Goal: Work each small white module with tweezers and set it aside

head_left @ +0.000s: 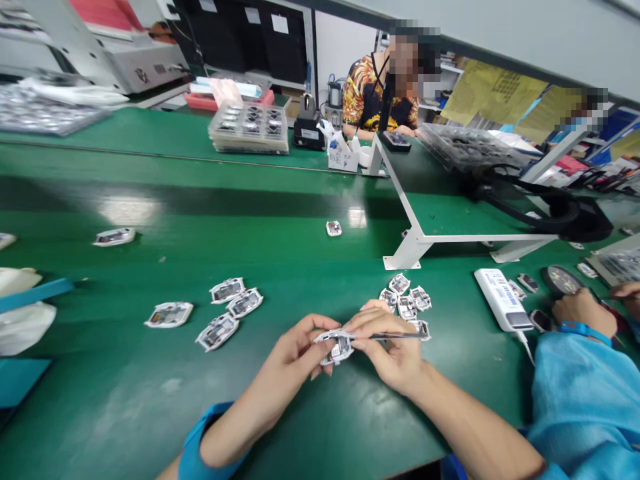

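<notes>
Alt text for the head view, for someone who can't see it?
A person's left hand holds a white casing while the right hand holds a slim metallic tool close to it, over a green work surface. Similar casings lie on both sides; at right is a co-worker's blue sleeve.

The left hand and right hand are covering parts of the white-framed housing, and the right hand is also hiding part of the slim metal tool. The left edge is cutting off a small white part, while the right edge is cropping a co-worker's blue sleeve. Blur is smearing the tray of parts, and lettering on the white box and white cabled device is appearing too small to read.
</notes>
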Tool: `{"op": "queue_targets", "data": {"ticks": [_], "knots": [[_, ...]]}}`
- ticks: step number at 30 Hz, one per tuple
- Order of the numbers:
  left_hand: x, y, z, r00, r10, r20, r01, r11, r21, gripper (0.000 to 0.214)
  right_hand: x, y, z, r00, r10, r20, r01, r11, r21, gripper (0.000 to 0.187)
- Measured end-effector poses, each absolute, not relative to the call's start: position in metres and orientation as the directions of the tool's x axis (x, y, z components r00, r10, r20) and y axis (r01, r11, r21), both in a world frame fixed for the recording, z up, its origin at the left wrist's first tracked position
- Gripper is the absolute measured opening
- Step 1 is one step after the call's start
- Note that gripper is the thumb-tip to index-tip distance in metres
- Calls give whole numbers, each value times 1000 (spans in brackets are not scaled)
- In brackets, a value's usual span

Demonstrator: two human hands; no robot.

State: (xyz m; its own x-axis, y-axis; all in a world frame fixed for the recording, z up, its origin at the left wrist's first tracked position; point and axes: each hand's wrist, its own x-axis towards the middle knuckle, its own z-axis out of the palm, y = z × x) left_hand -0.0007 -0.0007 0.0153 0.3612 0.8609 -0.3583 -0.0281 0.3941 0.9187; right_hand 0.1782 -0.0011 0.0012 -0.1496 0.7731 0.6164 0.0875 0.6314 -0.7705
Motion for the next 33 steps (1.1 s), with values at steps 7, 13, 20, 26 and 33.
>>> {"op": "queue_targets", "data": {"ticks": [7, 13, 20, 26, 33], "knots": [[-1, -1, 12, 373, 867, -331, -23, 366, 930, 33, 176, -3, 0, -82, 835, 544, 79, 549, -832, 9], [-1, 0, 15, 384, 878, -286, -6, 312, 950, 28, 175, -3, 1, -71, 870, 488, 15, 490, -872, 2], [-1, 2, 13, 402, 876, -267, 35, 277, 960, 29, 179, -4, 4, -111, 907, 406, 29, 412, -911, 5], [1, 1, 13, 399, 876, -271, 45, 276, 960, 29, 181, -4, 11, -159, 898, 411, 75, 426, -901, 4], [-1, 1, 12, 391, 858, -333, 38, 347, 937, 36, 181, -4, 11, -157, 958, 238, -34, 236, -971, 4]]}}
